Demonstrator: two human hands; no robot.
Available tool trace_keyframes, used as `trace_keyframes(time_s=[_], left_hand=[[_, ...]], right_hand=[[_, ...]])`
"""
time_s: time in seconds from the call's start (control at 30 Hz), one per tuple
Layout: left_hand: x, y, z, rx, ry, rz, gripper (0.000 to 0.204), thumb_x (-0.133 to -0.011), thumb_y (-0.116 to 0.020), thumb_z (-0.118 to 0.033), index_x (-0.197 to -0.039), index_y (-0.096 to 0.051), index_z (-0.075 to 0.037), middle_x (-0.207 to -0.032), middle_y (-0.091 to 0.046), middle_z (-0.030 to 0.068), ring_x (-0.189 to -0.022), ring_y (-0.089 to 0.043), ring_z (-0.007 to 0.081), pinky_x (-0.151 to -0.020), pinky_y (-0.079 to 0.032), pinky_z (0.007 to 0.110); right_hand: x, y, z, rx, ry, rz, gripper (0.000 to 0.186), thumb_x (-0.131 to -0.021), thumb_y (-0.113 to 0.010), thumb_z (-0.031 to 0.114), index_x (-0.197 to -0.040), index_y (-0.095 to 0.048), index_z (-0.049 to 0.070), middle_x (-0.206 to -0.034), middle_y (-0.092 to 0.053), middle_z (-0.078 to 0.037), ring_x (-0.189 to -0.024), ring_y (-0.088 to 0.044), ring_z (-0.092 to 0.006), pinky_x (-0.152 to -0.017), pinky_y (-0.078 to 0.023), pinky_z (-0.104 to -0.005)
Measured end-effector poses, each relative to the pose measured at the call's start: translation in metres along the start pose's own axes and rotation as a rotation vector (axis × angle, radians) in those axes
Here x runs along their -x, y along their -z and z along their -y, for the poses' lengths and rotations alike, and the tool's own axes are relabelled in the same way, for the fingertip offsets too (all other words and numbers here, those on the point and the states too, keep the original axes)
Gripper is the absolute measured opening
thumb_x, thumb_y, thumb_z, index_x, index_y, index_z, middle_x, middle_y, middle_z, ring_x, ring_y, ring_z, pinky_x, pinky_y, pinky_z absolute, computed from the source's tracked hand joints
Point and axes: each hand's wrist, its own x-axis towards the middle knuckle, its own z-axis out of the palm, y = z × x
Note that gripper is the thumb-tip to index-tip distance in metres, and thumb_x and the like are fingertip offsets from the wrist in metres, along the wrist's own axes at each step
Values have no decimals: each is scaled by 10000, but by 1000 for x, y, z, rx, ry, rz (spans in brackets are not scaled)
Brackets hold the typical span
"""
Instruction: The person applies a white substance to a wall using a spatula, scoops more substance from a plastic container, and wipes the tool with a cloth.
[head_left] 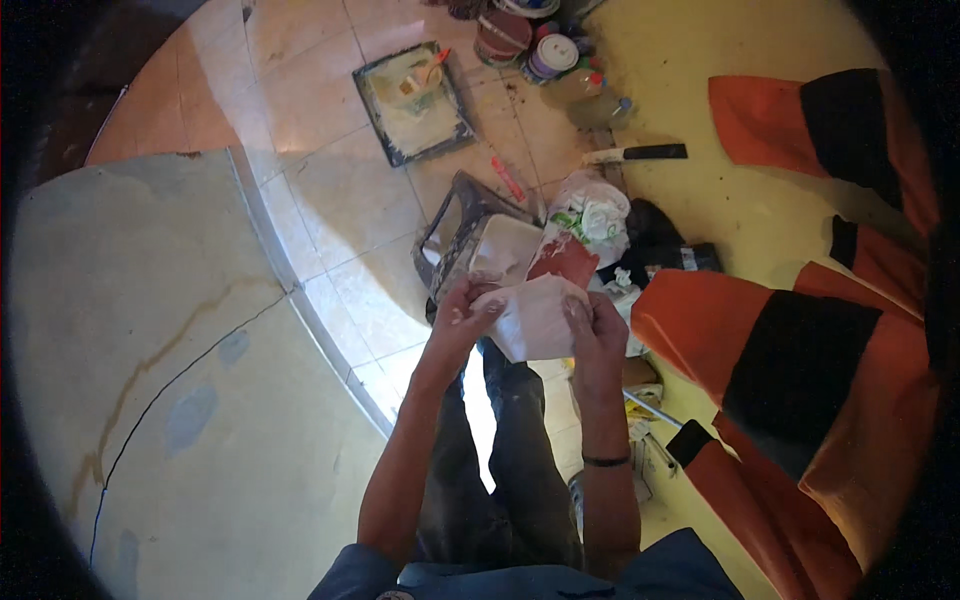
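Note:
Both my hands are closed on a white sheet [543, 322], paper or thin cloth; I cannot tell which. My left hand [468, 318] pinches its left edge, and my right hand [598, 325] grips the right edge. The sheet spans the gap between them, above my legs. Whitish powder or paste marks the fingers of my left hand. Just beyond the sheet sits a flat reddish-brown piece [566, 260] with white smears. A pale container [503, 248] is beside it, on a dirty dark stool-like frame [440, 235].
A paint tray [418, 130] lies on the tiles, with paint cans [553, 57] and plastic bottles [605, 110] beyond. Right of centre are a white plastic bag [597, 212] and a black-handled blade [650, 153]. Orange-and-black fabric [790, 350] fills the right side; a cracked wall [200, 380] rises left.

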Motion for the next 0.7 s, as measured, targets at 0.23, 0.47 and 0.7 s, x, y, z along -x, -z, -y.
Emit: trace_keyframes(time_s=[0.23, 0.47, 0.7], left_hand=[[-8, -26, -42, 31, -58, -169, 378, -1061, -648, -272, -1341, -552, -37, -1301, -668, 126, -1225, -659, 233, -976, -530, 362], [9, -14, 2, -34, -129, -501, 184, -911, -601, 0, -1087, -586, -52, -1057, -684, 93, -1041, -690, 225, -954, -548, 367], [11, -6, 49, 19, -189, -803, 205, -869, -567, 75, -1006, -543, -74, -925, -627, 75, -902, -639, 180, -906, -551, 368]], right_hand=[[-56, 44, 86, 258, 450, -172, 137, -1014, -691, 96, -1049, -696, -36, -926, -699, -43, -841, -618, -104, -776, -510, -284], [-228, 74, 45, 416, 544, -277, 238, -999, -711, 187, -980, -710, -50, -824, -684, -80, -785, -618, -133, -745, -519, -337], [-406, 81, -115, 359, 305, -269, 307, -960, -754, 253, -932, -713, -49, -765, -678, -92, -705, -595, -159, -676, -491, -375]])
